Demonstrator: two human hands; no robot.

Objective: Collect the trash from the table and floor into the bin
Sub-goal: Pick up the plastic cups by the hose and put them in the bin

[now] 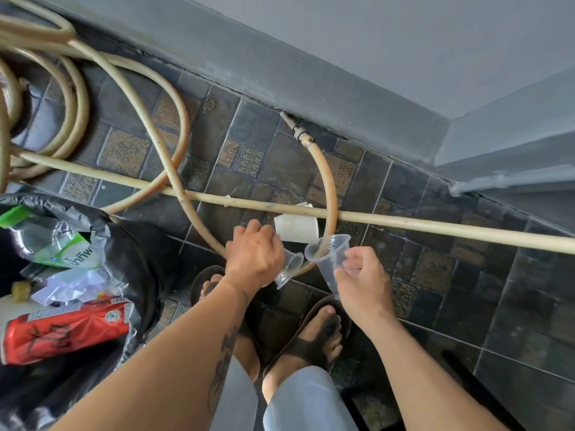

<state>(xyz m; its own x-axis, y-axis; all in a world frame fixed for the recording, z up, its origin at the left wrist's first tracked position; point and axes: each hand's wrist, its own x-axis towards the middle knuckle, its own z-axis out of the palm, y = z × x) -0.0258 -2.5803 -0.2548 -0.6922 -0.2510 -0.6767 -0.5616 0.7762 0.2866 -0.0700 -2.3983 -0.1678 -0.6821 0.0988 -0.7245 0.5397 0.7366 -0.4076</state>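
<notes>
At lower centre we see our sandalled feet [314, 334] on the dark tiled floor [466, 290]. Just above them, our left hand [253, 255] is closed around a clear plastic cup [287, 269] lying sideways, and our right hand [362, 279] pinches a second clear ribbed plastic cup [326, 253] near its base, mouth tilted up. At left, the black-lined bin [137, 244] holds a red carton [67, 329], a green-and-white packet [70, 248] and crumpled paper [73, 286]. Beyond the hands, a white paper cup [297, 227] lies on the floor under the beige hose [404, 220].
</notes>
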